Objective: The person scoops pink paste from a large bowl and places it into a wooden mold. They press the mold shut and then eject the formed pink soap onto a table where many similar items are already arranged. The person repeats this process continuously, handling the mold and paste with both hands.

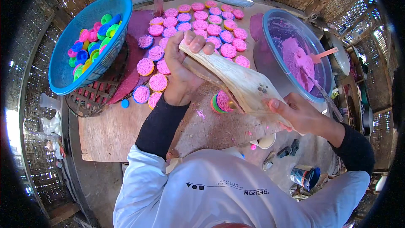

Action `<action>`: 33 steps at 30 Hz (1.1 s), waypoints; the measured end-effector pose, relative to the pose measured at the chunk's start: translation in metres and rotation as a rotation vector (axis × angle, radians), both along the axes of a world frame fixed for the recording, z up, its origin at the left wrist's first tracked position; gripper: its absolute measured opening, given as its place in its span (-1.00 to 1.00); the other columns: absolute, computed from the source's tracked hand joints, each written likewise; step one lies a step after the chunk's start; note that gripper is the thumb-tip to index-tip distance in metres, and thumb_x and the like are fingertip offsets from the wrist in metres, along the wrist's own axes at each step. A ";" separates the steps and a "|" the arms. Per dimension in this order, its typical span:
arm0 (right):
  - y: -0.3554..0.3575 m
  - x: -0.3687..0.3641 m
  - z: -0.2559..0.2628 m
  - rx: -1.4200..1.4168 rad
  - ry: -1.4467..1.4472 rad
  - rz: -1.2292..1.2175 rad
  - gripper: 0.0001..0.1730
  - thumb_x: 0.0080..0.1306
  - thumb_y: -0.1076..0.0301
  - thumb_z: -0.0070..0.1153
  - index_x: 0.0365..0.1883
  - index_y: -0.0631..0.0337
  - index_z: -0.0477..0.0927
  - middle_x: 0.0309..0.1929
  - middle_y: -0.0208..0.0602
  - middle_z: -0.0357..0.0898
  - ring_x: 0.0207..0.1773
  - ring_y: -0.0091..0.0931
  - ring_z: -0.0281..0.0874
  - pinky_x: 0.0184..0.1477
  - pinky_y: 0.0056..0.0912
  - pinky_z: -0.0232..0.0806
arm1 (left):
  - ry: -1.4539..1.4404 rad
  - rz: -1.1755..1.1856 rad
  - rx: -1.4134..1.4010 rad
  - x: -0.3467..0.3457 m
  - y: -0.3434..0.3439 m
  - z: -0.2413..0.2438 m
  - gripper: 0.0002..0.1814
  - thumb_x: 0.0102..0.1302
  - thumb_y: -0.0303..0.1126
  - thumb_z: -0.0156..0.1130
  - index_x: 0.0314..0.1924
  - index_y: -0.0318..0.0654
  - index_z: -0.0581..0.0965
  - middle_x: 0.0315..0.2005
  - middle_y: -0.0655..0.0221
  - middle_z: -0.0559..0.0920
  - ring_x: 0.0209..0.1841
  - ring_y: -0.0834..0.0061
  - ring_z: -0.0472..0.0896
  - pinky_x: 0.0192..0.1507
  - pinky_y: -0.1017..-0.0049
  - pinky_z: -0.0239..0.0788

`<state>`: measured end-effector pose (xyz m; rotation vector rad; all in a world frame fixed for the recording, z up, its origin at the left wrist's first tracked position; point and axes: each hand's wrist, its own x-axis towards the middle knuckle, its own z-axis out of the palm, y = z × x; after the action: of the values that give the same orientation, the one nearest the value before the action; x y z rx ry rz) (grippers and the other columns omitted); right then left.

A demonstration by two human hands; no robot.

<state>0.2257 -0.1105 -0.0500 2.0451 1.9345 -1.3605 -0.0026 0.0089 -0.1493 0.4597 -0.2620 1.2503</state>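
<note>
A pale wooden hand press [234, 76] is held slantwise above the table by both of my hands. My left hand [186, 60] is wrapped round its upper left end, fingers over the top. Round the lower right end closes my right hand [294, 110], thumb on top. Beneath the press, partly hidden by it, stands a stack of colored plastic cups [219, 103] topped with pink strands. Many small cups filled with pink strands [158, 82] cover the table beyond my hands. Some loose pink strands [200, 113] lie near the stack.
A blue plastic basket [57, 79] of colored cups tilts at the left on a woven tray [91, 99]. At the right stands a clear tub [329, 79] with pink dough [297, 60], a pink spatula [326, 54] and a long-handled tool. A blue cap [125, 103] lies on the wooden table [107, 133].
</note>
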 end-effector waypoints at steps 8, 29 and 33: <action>-0.010 0.016 -0.012 0.125 0.107 -0.095 -0.21 0.09 -0.38 -0.02 -0.56 0.36 0.59 -0.77 -0.43 0.38 -0.63 -0.63 0.35 -0.62 -0.45 0.14 | -0.003 -0.067 0.268 0.010 0.005 0.027 -0.60 0.30 0.03 -0.18 -0.40 -0.13 0.40 -0.50 0.45 0.44 -0.35 0.37 0.43 -0.23 0.42 0.29; -0.010 0.054 -0.085 0.319 0.655 -0.218 -0.29 0.16 -0.34 -0.07 -0.66 0.24 0.44 -0.77 -0.48 0.30 -0.71 -0.66 0.28 -0.67 -0.55 0.12 | 1.872 0.220 0.799 0.011 -0.050 -0.022 -0.34 0.33 0.06 -0.19 0.22 -0.35 0.18 -0.08 0.19 0.32 0.07 0.29 0.21 0.13 0.32 0.03; -0.006 0.048 -0.075 0.333 0.669 -0.219 -0.30 0.17 -0.31 -0.06 -0.67 0.26 0.44 -0.77 -0.49 0.29 -0.70 -0.67 0.25 -0.67 -0.55 0.10 | 2.022 0.547 1.155 0.000 -0.066 -0.027 -0.41 0.23 0.10 -0.12 0.09 -0.19 0.38 0.00 0.16 0.29 0.03 0.16 0.18 0.00 0.14 0.00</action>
<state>0.2741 -0.1164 -0.1254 2.1792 2.3639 -2.1200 -0.0025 -0.0575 -0.1766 2.5923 1.0080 0.4443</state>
